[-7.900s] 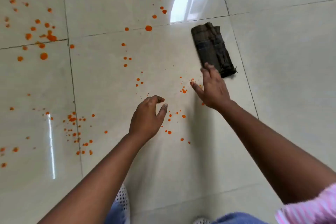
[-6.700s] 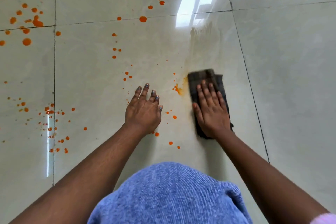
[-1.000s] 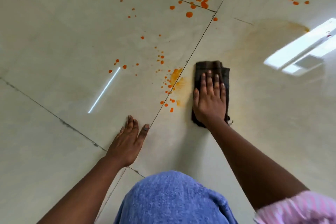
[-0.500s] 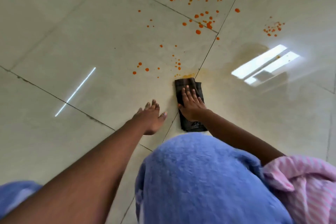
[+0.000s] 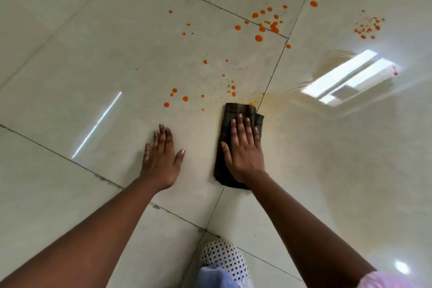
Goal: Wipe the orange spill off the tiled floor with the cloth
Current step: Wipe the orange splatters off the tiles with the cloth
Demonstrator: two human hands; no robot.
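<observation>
A dark folded cloth point(image 5: 236, 111) lies flat on the pale tiled floor point(image 5: 93, 58), straddling a grout line. My right hand point(image 5: 243, 152) presses palm-down on it with the fingers spread. My left hand point(image 5: 162, 156) rests flat on the bare tile to the left of the cloth, holding nothing. Orange drops point(image 5: 184, 98) lie just beyond the cloth, thicker clusters of orange splatter point(image 5: 264, 23) sit farther away, and a small patch of orange specks point(image 5: 369, 27) is at the far right. A faint yellowish smear point(image 5: 273, 98) marks the tile by the cloth's far edge.
A white perforated shoe point(image 5: 223, 257) shows at the bottom centre, with blue trouser fabric below it. A bright window reflection point(image 5: 350, 77) glares on the tile at the right. A pink striped sleeve point(image 5: 385, 280) sits at the bottom right corner.
The view has tilted back down and closer. My right hand still presses on the cloth near the grout line. My left hand has settled flat on the tile, fingers extended.
</observation>
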